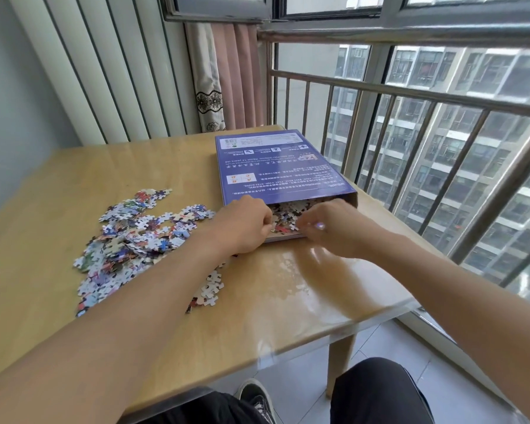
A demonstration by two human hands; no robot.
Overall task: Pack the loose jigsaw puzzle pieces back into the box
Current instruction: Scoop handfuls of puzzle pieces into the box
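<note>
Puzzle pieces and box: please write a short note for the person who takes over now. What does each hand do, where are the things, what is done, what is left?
Left hand: at the box mouth, fingers curled on pieces there.
Right hand: also at the mouth, blurred, so its grip cannot be told.
Box: flat on the table, open end toward the person.
Done: some pieces lie inside the opening.
Left: the large loose pile left of the box, and a few pieces beside the left forearm.

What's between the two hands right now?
Head view: puzzle pieces in the box's open mouth lie between the left hand and right hand.
</note>
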